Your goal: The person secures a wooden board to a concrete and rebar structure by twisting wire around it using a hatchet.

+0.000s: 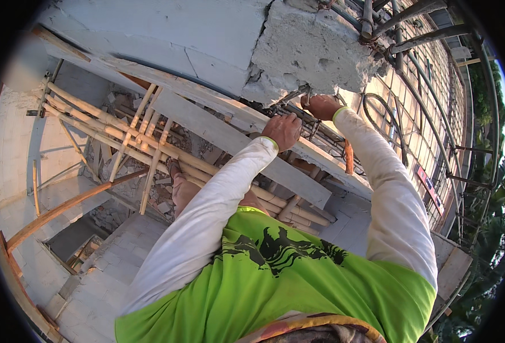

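Observation:
Both arms, in white sleeves, reach forward to the thin steel bars point(311, 127) below a rough broken concrete block point(315, 48). My left hand point(284, 130) is closed beside these bars, its fingers curled; what they grip is hidden. Just to its right and a little farther off, my right hand point(322, 107) is closed in a fist at the lower edge of the concrete. Whatever it holds I cannot make out. An orange object point(349, 157) hangs below my right wrist.
Bamboo poles point(192, 163) lashed into a scaffold cross below on the left, over rubble. A grey plank point(241, 148) runs beneath my left forearm. Steel mesh point(429, 86) and a dark looped bar point(387, 108) stand to the right. A block wall point(172, 34) lies ahead.

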`<state>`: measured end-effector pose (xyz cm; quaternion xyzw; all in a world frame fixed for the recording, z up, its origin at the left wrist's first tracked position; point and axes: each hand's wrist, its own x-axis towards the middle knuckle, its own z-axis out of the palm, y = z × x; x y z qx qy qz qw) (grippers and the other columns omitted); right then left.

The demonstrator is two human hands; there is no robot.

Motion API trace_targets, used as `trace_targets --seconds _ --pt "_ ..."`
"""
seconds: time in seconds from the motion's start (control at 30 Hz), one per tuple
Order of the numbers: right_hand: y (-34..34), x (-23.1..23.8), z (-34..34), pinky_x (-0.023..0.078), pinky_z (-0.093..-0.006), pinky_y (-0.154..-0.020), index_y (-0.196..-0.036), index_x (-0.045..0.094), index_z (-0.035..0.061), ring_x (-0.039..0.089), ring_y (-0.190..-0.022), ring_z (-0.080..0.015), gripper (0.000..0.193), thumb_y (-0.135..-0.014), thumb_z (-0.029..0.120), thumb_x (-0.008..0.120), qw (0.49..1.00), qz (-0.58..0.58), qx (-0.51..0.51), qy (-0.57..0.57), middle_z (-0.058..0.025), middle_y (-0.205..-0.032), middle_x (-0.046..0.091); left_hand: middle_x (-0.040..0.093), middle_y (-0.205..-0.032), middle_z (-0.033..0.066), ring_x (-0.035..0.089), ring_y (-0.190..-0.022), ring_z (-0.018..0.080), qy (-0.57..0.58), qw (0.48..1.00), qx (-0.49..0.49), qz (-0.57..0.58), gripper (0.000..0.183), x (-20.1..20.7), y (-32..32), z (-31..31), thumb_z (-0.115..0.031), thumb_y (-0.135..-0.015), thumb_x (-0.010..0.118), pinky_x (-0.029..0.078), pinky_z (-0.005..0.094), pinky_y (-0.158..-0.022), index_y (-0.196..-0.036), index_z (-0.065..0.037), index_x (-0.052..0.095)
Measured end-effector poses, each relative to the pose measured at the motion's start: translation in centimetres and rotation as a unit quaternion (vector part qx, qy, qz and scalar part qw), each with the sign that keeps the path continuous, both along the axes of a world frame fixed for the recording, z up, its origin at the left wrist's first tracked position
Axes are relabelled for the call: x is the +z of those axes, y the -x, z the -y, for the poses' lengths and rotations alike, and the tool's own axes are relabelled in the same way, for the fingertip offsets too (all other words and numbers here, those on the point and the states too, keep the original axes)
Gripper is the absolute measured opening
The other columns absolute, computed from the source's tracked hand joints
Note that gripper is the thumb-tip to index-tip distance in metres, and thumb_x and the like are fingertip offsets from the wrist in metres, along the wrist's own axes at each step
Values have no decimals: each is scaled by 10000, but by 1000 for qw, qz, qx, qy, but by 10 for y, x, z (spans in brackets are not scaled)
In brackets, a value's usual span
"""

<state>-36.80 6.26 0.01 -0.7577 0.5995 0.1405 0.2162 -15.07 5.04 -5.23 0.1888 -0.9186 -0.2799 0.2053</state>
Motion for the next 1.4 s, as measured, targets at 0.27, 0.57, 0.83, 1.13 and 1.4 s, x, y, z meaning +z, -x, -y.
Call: trace_targets --seconds 0.27,0.57,0.83,1.13,1.4 --pt "11 14 14 483 -437 -875 -1057 639 136 637 -1015 -313 315 -922 389 506 952 28 -225 -205 -85 -1085 669 539 -1235 115 583 -1086 281 -42 996 -79 -23 539 5 -19 15 -313 -763 766 497 396 -911 -1199 -51 591" --pt "-4 19 -11 459 -497 -852 -997 652 72 652 -954 -339 326 -906 364 539 977 -53 -201 -56 -139 -998 695 532 -1070 62 559 -1069 259 -15 996 -84 12 506 -10 -17 20 -374 -705 794 509 396 -864 -1054 -69 590" --pt "-94 8 -53 509 -486 -796 -825 672 -24 655 -844 -423 257 -817 212 571 865 -69 -463 181 -251 -835 674 603 -1135 125 592 -1069 313 -127 989 -71 -23 417 15 -11 27 -310 -769 752 500 397 -897 -1072 -53 624" --pt "-166 -24 -46 502 -467 -716 -828 642 50 652 -843 -365 223 -851 265 589 738 -30 -592 322 -163 -853 659 650 -1044 255 618 -995 419 -304 947 97 38 395 28 17 19 -372 -958 443 492 483 -858 -1020 -43 652" --pt "-169 -7 -92 489 -479 -806 -938 677 61 615 -937 -371 177 -859 175 567 689 104 -648 307 -182 -1029 588 673 -1141 163 672 -1003 309 -50 940 30 335 442 27 84 13 -462 -877 617 524 392 -890 -1068 -75 713"
